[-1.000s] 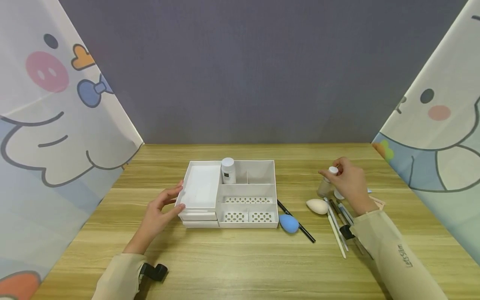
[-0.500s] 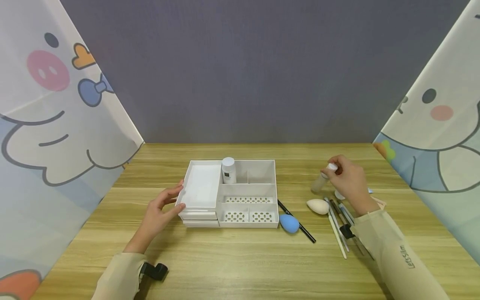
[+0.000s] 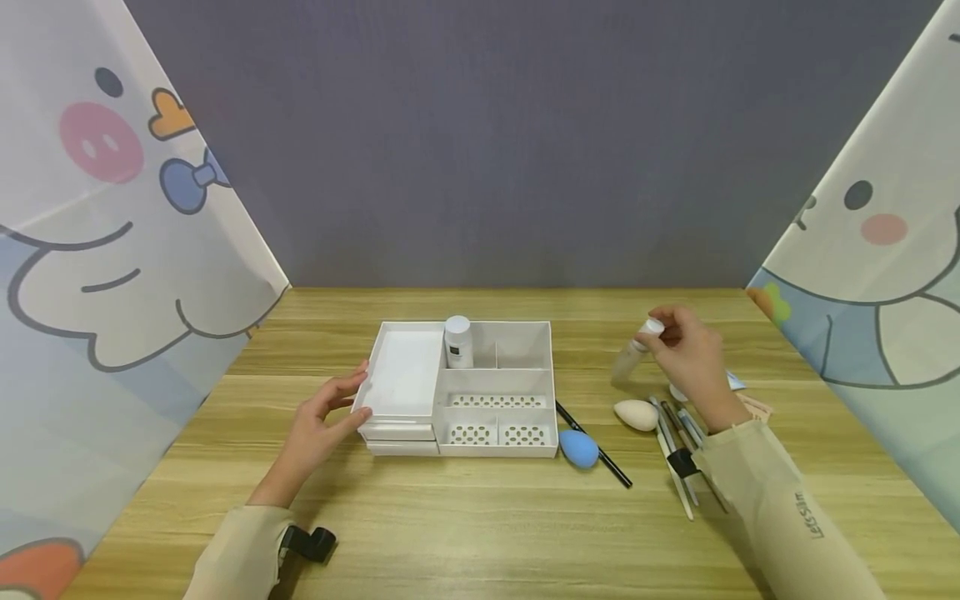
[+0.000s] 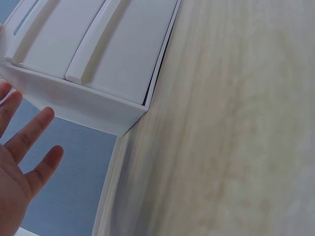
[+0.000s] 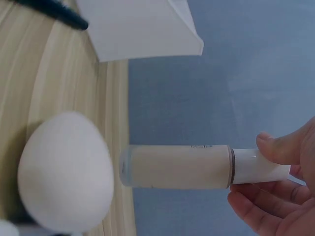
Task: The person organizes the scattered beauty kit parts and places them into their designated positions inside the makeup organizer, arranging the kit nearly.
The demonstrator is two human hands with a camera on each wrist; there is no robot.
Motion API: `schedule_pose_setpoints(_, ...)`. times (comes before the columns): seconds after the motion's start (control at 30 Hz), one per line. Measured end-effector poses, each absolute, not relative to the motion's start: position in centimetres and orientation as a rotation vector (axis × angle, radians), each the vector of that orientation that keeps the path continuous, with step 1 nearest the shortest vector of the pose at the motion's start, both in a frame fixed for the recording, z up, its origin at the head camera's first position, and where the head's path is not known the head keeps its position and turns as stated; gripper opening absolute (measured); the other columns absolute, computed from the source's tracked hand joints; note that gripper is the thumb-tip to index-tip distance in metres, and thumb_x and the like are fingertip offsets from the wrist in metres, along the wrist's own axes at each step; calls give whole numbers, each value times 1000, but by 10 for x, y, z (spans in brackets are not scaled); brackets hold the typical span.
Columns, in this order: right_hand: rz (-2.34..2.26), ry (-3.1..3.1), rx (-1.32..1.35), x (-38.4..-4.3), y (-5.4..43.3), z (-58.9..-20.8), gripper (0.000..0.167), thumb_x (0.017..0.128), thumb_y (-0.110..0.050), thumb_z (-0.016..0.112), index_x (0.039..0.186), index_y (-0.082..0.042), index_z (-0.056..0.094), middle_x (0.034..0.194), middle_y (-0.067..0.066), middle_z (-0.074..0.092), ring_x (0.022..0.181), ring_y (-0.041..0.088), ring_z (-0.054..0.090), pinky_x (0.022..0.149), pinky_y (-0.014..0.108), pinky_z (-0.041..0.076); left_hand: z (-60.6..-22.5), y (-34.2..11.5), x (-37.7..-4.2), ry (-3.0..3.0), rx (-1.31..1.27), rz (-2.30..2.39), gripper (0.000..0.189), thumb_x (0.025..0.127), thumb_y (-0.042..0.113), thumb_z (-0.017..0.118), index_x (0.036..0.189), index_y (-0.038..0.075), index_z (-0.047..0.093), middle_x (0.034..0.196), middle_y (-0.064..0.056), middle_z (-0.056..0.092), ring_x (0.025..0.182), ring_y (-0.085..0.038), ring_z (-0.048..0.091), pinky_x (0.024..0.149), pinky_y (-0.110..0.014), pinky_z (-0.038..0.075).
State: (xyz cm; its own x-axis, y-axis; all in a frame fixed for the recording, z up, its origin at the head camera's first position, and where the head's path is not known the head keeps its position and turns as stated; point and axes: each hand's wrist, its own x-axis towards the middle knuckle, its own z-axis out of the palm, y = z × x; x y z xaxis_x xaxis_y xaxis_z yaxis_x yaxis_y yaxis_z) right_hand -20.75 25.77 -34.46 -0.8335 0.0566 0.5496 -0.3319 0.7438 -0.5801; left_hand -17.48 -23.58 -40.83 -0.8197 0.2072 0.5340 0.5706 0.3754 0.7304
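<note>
My right hand [image 3: 692,358] pinches the white cap of a clear foundation bottle [image 3: 628,362] holding beige liquid. The bottle leans in the head view, its base to the lower left; the right wrist view shows thumb and fingers on the cap and the foundation bottle's body [image 5: 177,167] uncovered. A white desktop organizer [image 3: 401,371] stands left of centre. My left hand [image 3: 318,421] touches its left side, thumb at the front corner, fingers spread. In the organizer's back compartment stands a white bottle [image 3: 458,345] with a white cap.
A cream makeup sponge [image 3: 637,415] lies below the foundation bottle. Several makeup brushes [image 3: 675,467] lie partly under my right forearm. Beside the organizer are a blue sponge [image 3: 579,449] and black pencil-like sticks [image 3: 617,471]. A blue-and-white item [image 3: 736,382] lies beyond my right wrist.
My right hand has moved slightly left, carrying the foundation bottle, which has gone from nearly upright to tilted. The left hand and organizer have stayed put.
</note>
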Motion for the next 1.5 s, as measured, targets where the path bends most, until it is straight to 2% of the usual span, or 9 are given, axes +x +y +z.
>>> schedule_pose_setpoints(0.2, 1055, -2355, 211, -210, 251, -342, 31, 88, -4, 75, 114, 7, 62, 102, 23, 69, 82, -8, 55, 72, 3, 42, -410, -235, -175, -2285, -675, -1433, 45, 85, -12, 70, 128, -3, 61, 142, -21, 51, 120, 5, 53, 91, -15, 46)
schedule_pose_setpoints(0.3, 1132, -2348, 203, -210, 249, -341, 32, 90, -5, 74, 117, 7, 61, 108, 23, 68, 84, -14, 52, 74, 6, 43, -410, -235, -175, -2289, -670, -1431, 45, 85, -12, 70, 128, -3, 60, 142, -22, 51, 119, 5, 53, 91, -16, 46)
schedule_pose_setpoints(0.53, 1283, -2342, 146, -215, 243, -336, 35, 90, -7, 74, 120, 7, 61, 109, 20, 67, 84, -8, 55, 74, 9, 46, -407, -234, -174, -2282, -676, -1421, 45, 83, -14, 69, 126, -6, 60, 142, -24, 51, 120, 6, 51, 90, -18, 47)
schedule_pose_setpoints(0.73, 1472, -2281, 156, -219, 237, -334, 38, 87, -6, 77, 119, 7, 62, 92, -12, 67, 82, 0, 60, 71, 13, 49, -411, -236, -177, -2273, -684, -1432, 44, 84, -13, 69, 127, -4, 60, 143, -20, 51, 120, 4, 52, 91, -18, 47)
schedule_pose_setpoints(0.83, 1574, -2251, 177, -221, 234, -333, 37, 87, -5, 76, 119, 7, 61, 90, -18, 66, 84, 0, 63, 73, 14, 50, -411, -236, -176, -2275, -678, -1435, 45, 84, -13, 69, 127, -4, 60, 143, -20, 52, 119, 4, 53, 91, -17, 47)
schedule_pose_setpoints(1.07, 1806, -2136, 204, -224, 227, -331, 23, 87, 1, 74, 107, -8, 69, 90, -15, 70, 89, 4, 64, 77, 16, 52, -410, -235, -176, -2274, -679, -1434, 47, 83, -13, 70, 128, -5, 60, 143, -21, 51, 121, 5, 51, 91, -17, 46)
schedule_pose_setpoints(1.27, 1954, -2013, 264, -227, 220, -329, 30, 86, 9, 70, 98, -19, 72, 87, -12, 73, 87, 6, 65, 77, 18, 53, -411, -236, -178, -2278, -681, -1424, 48, 82, -13, 71, 128, -6, 59, 144, -20, 50, 122, 6, 50, 91, -16, 45)
schedule_pose_setpoints(1.5, 2024, -1968, 289, -228, 210, -325, 32, 87, 9, 69, 97, -22, 73, 87, -11, 73, 87, 7, 65, 79, 20, 52, -411, -236, -176, -2272, -678, -1457, 45, 85, -12, 69, 129, -3, 60, 143, -20, 51, 118, 4, 54, 90, -16, 46)
